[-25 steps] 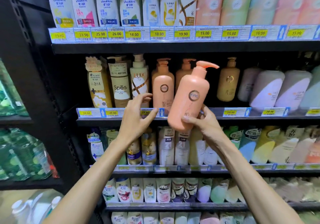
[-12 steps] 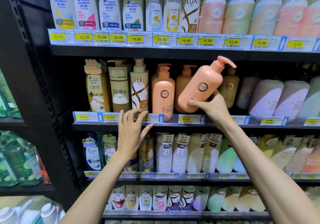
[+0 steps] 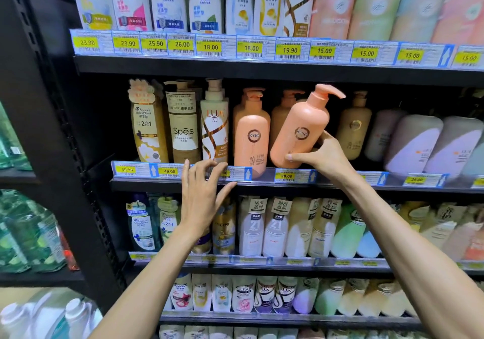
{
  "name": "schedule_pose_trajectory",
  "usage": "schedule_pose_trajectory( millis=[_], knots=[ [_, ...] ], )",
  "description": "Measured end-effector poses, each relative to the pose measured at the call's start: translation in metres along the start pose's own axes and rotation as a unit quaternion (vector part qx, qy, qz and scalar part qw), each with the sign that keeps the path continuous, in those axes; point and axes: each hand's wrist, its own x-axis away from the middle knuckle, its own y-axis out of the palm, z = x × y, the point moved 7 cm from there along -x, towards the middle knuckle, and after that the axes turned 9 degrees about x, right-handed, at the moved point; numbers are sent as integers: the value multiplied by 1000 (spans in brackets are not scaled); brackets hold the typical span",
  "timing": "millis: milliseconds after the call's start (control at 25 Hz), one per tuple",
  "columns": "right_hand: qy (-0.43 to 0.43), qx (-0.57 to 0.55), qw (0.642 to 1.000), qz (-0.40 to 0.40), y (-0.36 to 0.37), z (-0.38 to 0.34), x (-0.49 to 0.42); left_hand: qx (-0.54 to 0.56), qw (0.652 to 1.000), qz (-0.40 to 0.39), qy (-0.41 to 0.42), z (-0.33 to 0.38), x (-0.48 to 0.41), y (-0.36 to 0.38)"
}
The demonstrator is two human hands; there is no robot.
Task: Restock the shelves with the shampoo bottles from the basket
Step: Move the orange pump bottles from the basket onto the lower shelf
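Shampoo bottle [image 3: 301, 126], rigid, slick, judged heavy, is gripped low by the right hand [image 3: 323, 158]; the left hand [image 3: 201, 194] is held spread, empty.

Right hand [image 3: 324, 155]: raised, grips bottle [image 3: 301, 126] near its base, thumb across the front, fingers curled round the rear side. Bottle body extends above the grip, tilted. Wrist bent back; bare forearm runs down from the grip to lower right. Left hand [image 3: 201, 192]: raised, left of the grip and slightly lower, back toward the camera, fingers spread and lightly bent, holding nothing. Bare left forearm runs down to lower left
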Motion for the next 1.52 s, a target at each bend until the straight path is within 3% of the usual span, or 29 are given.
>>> schedule_pose_trajectory(
  millis=[320, 800, 1520],
  knots=[
    [31, 49, 994, -88, 11, 3, -8, 0, 1000, 7, -2, 0, 0, -1],
    [32, 97, 987, -123, 8, 12, -15, 5, 1000, 17, -3, -3, 1, 1],
    [31, 166, 985, -32, 9, 2, 0, 32, 999, 11, -17, -2, -1, -2]
  ],
)
